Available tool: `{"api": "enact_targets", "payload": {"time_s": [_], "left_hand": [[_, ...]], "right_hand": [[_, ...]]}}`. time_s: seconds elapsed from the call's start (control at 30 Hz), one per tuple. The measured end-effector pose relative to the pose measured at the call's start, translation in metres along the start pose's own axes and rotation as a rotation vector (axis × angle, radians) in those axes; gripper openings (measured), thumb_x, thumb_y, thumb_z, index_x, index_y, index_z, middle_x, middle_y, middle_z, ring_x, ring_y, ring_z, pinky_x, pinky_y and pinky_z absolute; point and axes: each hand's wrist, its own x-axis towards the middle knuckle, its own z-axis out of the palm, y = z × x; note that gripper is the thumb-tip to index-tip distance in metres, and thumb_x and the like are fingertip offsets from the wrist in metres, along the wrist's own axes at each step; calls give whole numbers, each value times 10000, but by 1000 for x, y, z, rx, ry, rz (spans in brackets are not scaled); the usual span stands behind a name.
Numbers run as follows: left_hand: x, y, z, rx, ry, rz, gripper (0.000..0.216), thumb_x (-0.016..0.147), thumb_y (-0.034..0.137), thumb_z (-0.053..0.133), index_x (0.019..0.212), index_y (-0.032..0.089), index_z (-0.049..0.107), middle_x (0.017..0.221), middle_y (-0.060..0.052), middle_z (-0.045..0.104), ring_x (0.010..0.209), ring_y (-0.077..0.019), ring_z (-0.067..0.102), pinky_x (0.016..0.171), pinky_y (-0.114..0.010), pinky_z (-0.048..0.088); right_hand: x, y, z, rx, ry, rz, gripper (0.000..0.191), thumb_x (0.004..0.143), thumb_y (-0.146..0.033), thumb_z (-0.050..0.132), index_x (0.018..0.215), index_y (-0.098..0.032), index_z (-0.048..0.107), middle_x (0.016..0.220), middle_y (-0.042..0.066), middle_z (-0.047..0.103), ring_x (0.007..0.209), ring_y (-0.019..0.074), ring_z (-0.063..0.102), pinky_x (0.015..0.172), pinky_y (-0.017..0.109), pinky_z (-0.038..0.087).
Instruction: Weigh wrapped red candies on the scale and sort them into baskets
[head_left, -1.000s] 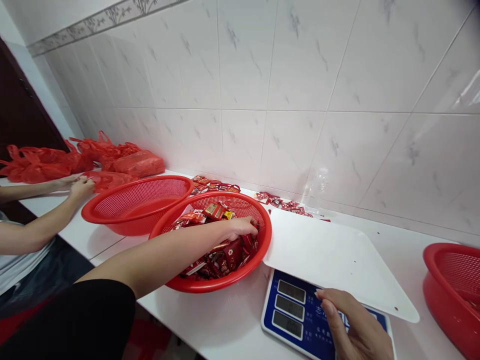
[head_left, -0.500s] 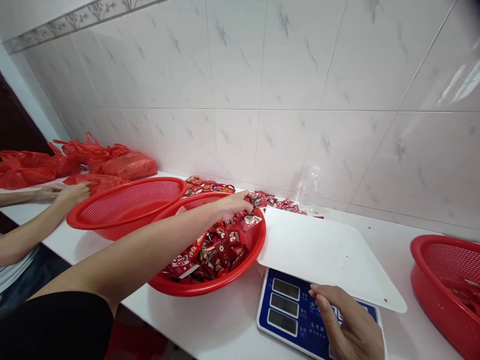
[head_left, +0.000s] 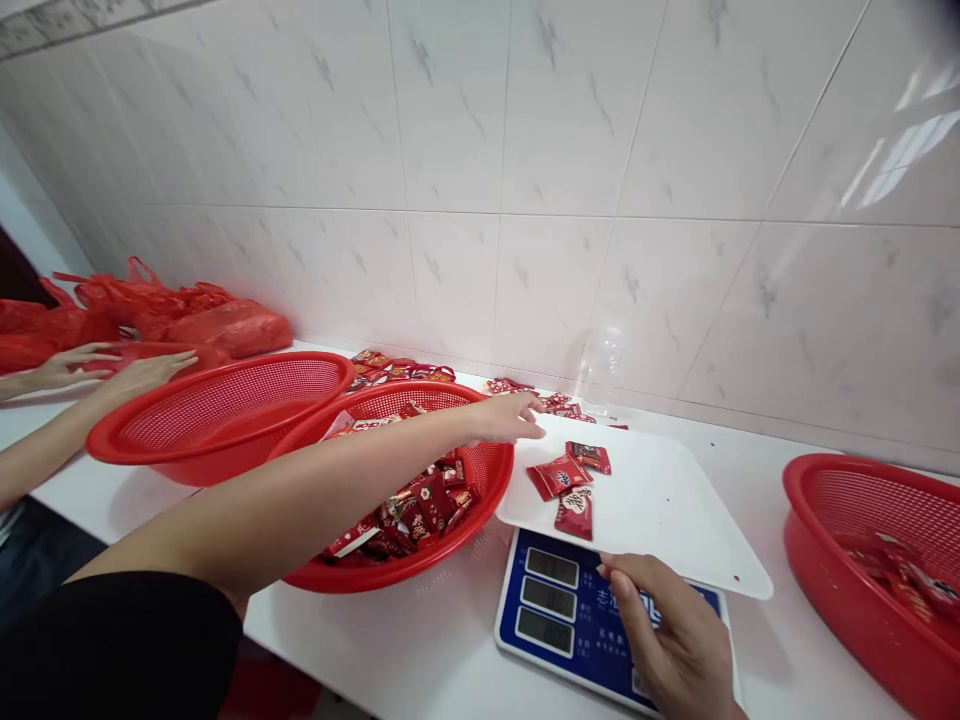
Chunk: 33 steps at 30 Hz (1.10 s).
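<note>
My left hand (head_left: 511, 417) reaches over the left edge of a white tray (head_left: 660, 500), its fingers apart and holding nothing. Three small red packets lie on that tray near its left side: one red packet (head_left: 556, 476) in the middle, another (head_left: 589, 457) behind, a third (head_left: 574, 513) in front. Beneath the tray sits a blue-and-white scale (head_left: 551, 630) with three display windows. Over its keypad rests my right hand (head_left: 667, 635), thumb and forefinger tips together, with nothing visible in them. Under my left forearm, a red mesh basket (head_left: 390, 580) contains many red packets (head_left: 427, 505).
Another red basket (head_left: 225, 400) stands to the left, and a third basket (head_left: 862, 590) with packets at the right. More packets (head_left: 397, 368) lie along the tiled wall, near a clear container (head_left: 600, 370). A co-worker's hands (head_left: 146, 372) touch red plastic bags (head_left: 217, 325).
My left hand has moved right from the basket to the tray and let go of packets, three of which now lie there. The co-worker's hands have spread on a bag. The view has shifted right.
</note>
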Motion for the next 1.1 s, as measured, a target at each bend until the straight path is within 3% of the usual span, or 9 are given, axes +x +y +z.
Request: {"api": "enact_targets", "payload": {"time_s": [0.1, 0.17, 0.3, 0.37, 0.53, 0.73, 0.9, 1.1], "left_hand": [[-10, -24, -21, 205, 32, -41, 334, 767, 247, 606, 1089, 160, 583, 1090, -80, 661, 959, -197, 627, 756, -242, 486], [-21, -42, -30, 251, -11, -79, 308, 699, 249, 678, 990, 163, 627, 991, -63, 690, 920, -217, 640, 753, -252, 481], [-45, -74, -24, 378, -310, -137, 553, 471, 242, 842, 996, 204, 672, 1001, -58, 706, 945, -284, 637, 801, -298, 477], [-54, -84, -12, 465, -364, -99, 635, 432, 224, 857, 1039, 216, 669, 1069, -76, 692, 1004, -311, 618, 853, -317, 462], [-56, -90, 4, 569, -233, -46, 475, 490, 214, 829, 942, 207, 683, 905, -77, 705, 861, -318, 639, 768, -333, 470], [-43, -90, -16, 520, -123, 10, 121, 634, 213, 746, 652, 211, 626, 629, 12, 618, 639, -195, 574, 610, -246, 409], [-42, -83, -36, 531, -72, 10, 165, 710, 289, 698, 647, 204, 572, 618, 29, 565, 591, -164, 506, 565, -242, 343], [-39, -53, -57, 522, 45, 44, 134, 742, 281, 658, 724, 176, 577, 725, 30, 595, 681, -144, 523, 603, -218, 338]], "right_hand": [[0, -2, -1, -4, -14, -20, 119, 916, -159, 513, 960, -187, 620, 790, 26, 711, 681, 129, 686, 609, 204, 513], [-1, -3, -2, -1, -24, -30, 117, 917, -167, 517, 966, -188, 621, 786, 22, 709, 675, 121, 682, 602, 199, 508], [-3, -1, -3, -7, -36, -36, 109, 914, -189, 531, 968, -190, 626, 759, 10, 701, 645, 108, 670, 566, 186, 499], [-5, 1, -2, -13, -56, -35, 113, 913, -193, 535, 976, -195, 629, 771, 10, 704, 650, 108, 673, 565, 183, 503], [-7, 5, 0, -15, -71, -17, 126, 915, -192, 530, 984, -199, 635, 772, 15, 706, 653, 114, 676, 567, 183, 513], [-10, 5, -1, -17, -81, 3, 118, 914, -209, 535, 973, -198, 637, 763, 16, 707, 640, 118, 678, 558, 179, 513], [-9, 5, -1, -7, -82, -5, 119, 909, -211, 536, 964, -199, 640, 762, 8, 707, 638, 113, 679, 557, 174, 511], [-5, 0, 0, 5, -49, 5, 117, 915, -191, 528, 967, -201, 633, 765, 6, 704, 654, 116, 678, 583, 198, 511]]}}
